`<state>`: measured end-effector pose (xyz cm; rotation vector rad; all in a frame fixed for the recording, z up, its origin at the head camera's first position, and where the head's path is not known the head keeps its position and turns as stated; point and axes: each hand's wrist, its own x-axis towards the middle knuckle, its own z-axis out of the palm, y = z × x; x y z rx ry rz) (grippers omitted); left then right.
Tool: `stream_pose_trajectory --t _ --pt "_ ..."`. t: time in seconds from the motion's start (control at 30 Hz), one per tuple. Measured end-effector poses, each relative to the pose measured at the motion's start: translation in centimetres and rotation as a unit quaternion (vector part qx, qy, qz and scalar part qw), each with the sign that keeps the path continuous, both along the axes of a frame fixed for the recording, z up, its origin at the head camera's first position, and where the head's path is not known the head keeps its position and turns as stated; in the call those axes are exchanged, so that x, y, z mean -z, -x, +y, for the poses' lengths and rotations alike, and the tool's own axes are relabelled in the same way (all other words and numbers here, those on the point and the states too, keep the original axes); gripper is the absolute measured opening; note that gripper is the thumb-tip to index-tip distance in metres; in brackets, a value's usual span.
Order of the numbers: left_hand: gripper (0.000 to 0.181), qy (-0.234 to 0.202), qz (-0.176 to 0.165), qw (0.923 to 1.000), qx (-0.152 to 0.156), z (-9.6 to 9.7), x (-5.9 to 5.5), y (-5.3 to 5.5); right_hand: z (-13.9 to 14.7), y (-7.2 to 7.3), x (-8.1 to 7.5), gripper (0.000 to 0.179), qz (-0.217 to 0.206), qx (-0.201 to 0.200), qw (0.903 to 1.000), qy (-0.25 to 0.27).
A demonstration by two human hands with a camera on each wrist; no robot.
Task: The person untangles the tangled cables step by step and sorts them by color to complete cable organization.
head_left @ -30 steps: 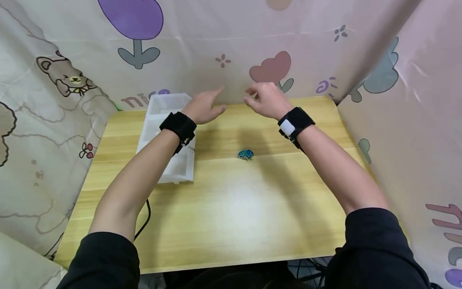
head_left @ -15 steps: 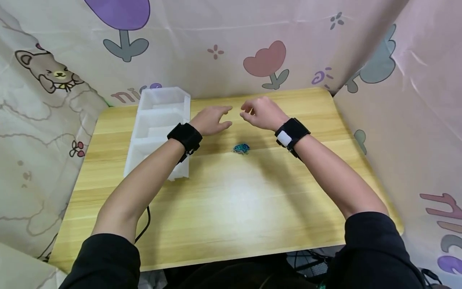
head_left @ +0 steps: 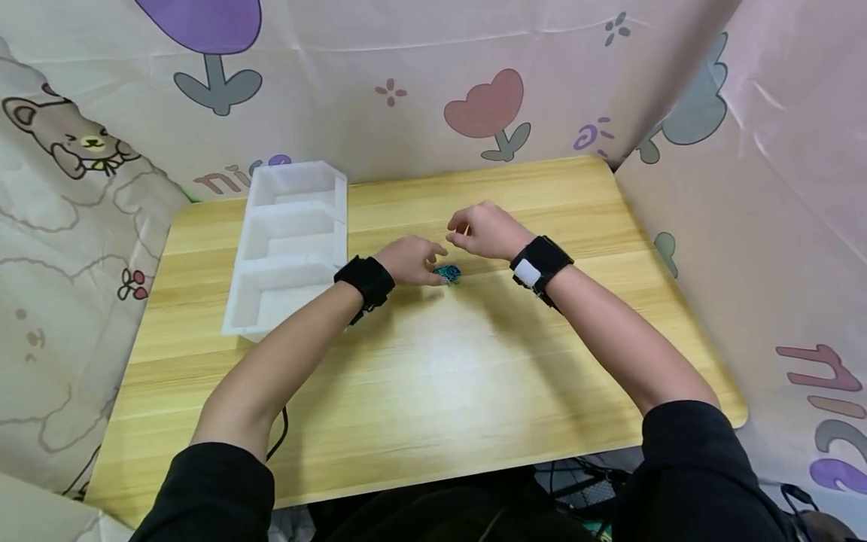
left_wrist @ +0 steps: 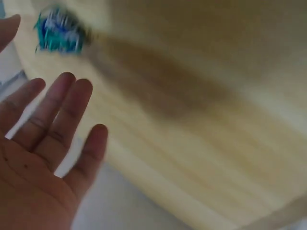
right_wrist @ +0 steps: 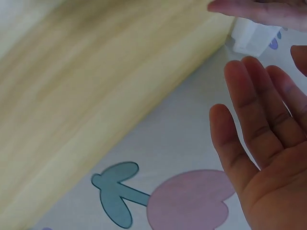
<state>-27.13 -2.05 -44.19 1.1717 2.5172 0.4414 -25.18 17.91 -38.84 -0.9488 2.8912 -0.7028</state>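
Note:
A small blue-and-green cluster (head_left: 448, 274) with thin bits sticking out lies on the wooden table; in the left wrist view the same cluster (left_wrist: 60, 32) is blurred. Reaching in from its left, my left hand (head_left: 411, 260) has thumb and index finger parted right at its edge. That hand (left_wrist: 43, 153) shows spread, mostly straight fingers with nothing in the palm. Beyond the cluster, up and to the right, hovers my right hand (head_left: 491, 229). Its fingers (right_wrist: 247, 105) are loosely bent and hold nothing.
At the left stands a white tray (head_left: 342, 207) with several compartments, near my left forearm. The wooden table (head_left: 488, 399) ends at a printed curtain (head_left: 406, 143) behind and at the sides. A black cable (head_left: 279, 436) hangs by my left forearm.
My left hand has come down and to the right, from beside the tray to the blue-and-green cluster. My right hand has lowered slightly. The head view has shifted a little.

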Motion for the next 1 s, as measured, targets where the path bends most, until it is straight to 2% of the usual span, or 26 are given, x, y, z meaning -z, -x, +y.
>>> stream_pose_trajectory --t 0.13,0.27,0.4,0.53,0.63,0.8,0.9,1.0 --pt "0.059 0.03 0.034 0.999 -0.005 0.9 1.4 -0.8 0.2 -0.4 1.3 0.017 -0.01 -0.002 0.9999 -0.004" --pt "0.048 0.033 0.063 0.997 -0.031 1.1 2.1 -1.5 0.5 -0.7 2.2 0.018 -0.023 0.006 0.9997 -0.002" --pt "0.038 0.012 0.053 0.9976 -0.043 0.9 2.4 -1.8 0.5 -1.0 2.7 0.019 -0.045 0.008 0.999 0.003" --pt "0.033 -0.021 0.018 0.9983 -0.051 0.7 2.1 -1.9 0.4 -1.3 3.1 0.019 -0.05 0.0 0.9987 0.007" --pt "0.033 -0.049 -0.008 0.9962 -0.071 0.1 1.1 -1.6 0.0 -1.0 3.1 0.017 -0.038 -0.011 0.9991 0.017" --pt "0.033 -0.114 -0.034 0.9873 -0.105 -1.0 -1.1 -1.4 -0.6 -0.7 2.8 0.012 -0.021 -0.02 0.998 0.057" --pt "0.032 -0.162 -0.039 0.9782 -0.124 -1.7 -2.4 -1.4 -0.9 -0.7 2.5 0.009 -0.02 -0.015 0.9944 0.102" --pt "0.03 -0.219 -0.032 0.9649 -0.141 -2.3 -3.8 -1.7 -1.3 -0.8 1.7 0.006 -0.016 -0.006 0.9865 0.163"
